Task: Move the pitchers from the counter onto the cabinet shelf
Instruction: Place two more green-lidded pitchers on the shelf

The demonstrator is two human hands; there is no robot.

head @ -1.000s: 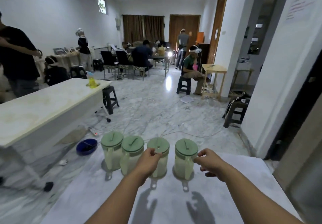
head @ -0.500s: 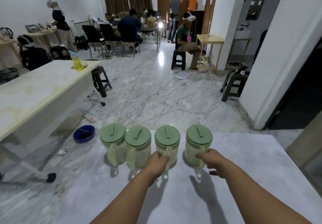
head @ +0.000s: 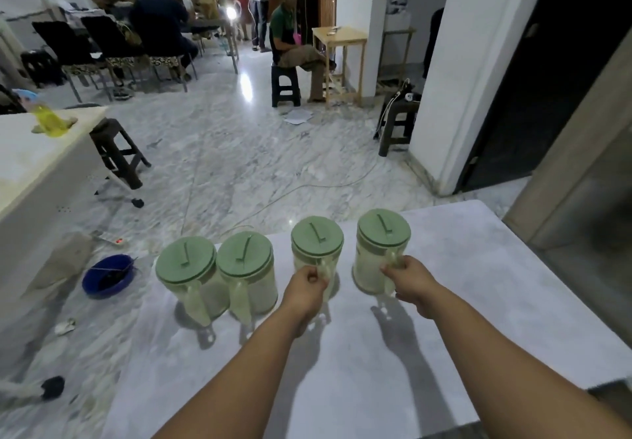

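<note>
Both hands now closed on handles, left hand [head: 305, 287] holding third pitcher [head: 317, 250], right hand [head: 410, 279] holding fourth pitcher [head: 380, 250], maybe lifted off counter [head: 478, 302], two more pitchers [head: 219, 274] left of left hand.

The left hand [head: 305, 286] is covering most of the handle of the third pitcher [head: 317, 254], and the right hand [head: 410, 281] is doing the same to the handle of the fourth pitcher [head: 379, 250], so the fingers curled behind are staying out of sight. The worktop [head: 478, 284] is running off the bottom edge. The yellow object [head: 51, 122] on the side table is blurring beyond recognition.
</note>
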